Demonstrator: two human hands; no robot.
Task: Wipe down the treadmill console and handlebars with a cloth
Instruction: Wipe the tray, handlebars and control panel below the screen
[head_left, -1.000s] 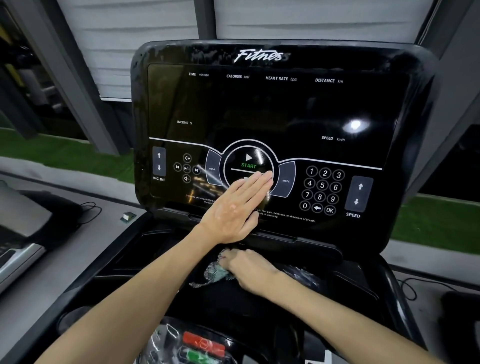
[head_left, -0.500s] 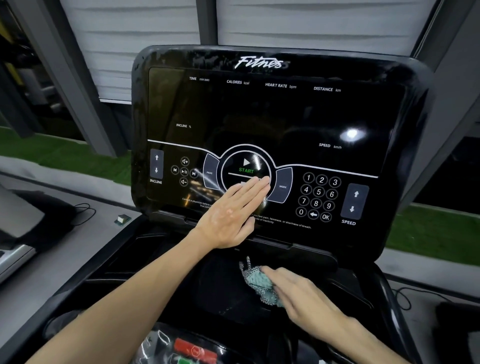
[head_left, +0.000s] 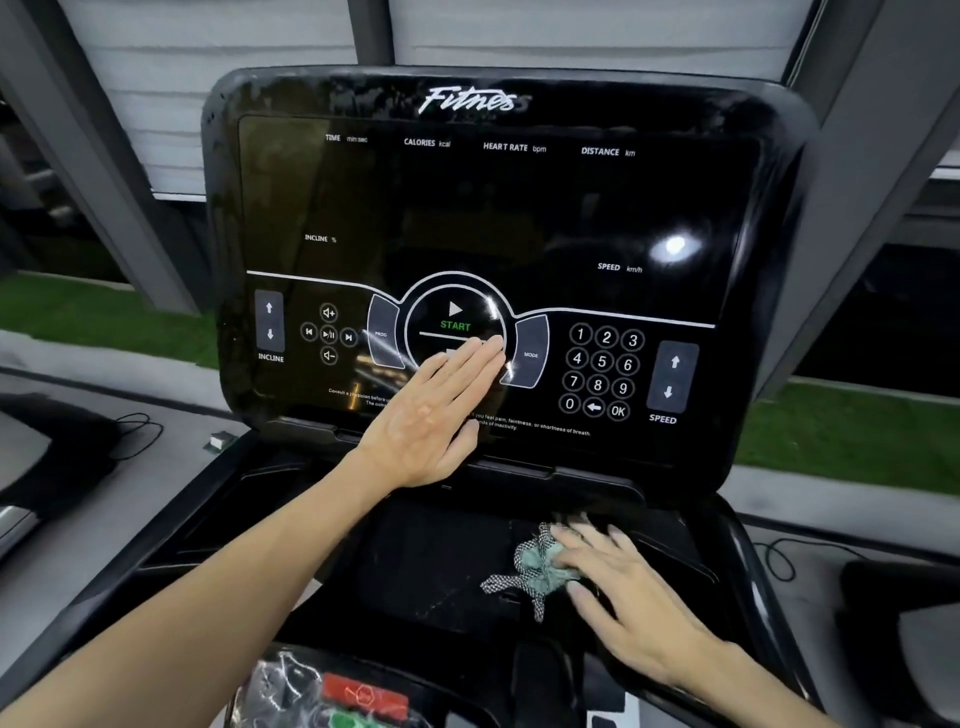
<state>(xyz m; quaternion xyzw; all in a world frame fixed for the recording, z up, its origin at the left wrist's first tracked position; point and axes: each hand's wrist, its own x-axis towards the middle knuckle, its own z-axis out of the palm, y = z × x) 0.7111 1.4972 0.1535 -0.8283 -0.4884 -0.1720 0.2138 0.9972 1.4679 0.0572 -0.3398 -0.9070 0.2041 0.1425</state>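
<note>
Presently, left hand (head_left: 431, 415) flat on console (head_left: 467, 208), right hand (head_left: 628, 597) flat, pressing cloth (head_left: 537, 571) on its tray (head_left: 415, 561); handlebars likely next.

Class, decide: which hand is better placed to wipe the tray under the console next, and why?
Right. The right hand presses the cloth onto the tray; the left hand lies flat on the console panel, without any cloth.

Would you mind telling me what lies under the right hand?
A crumpled green and checked cloth sticks out from under the right hand, pressed onto the black tray. How much more cloth sits beneath the palm is hidden.
</note>
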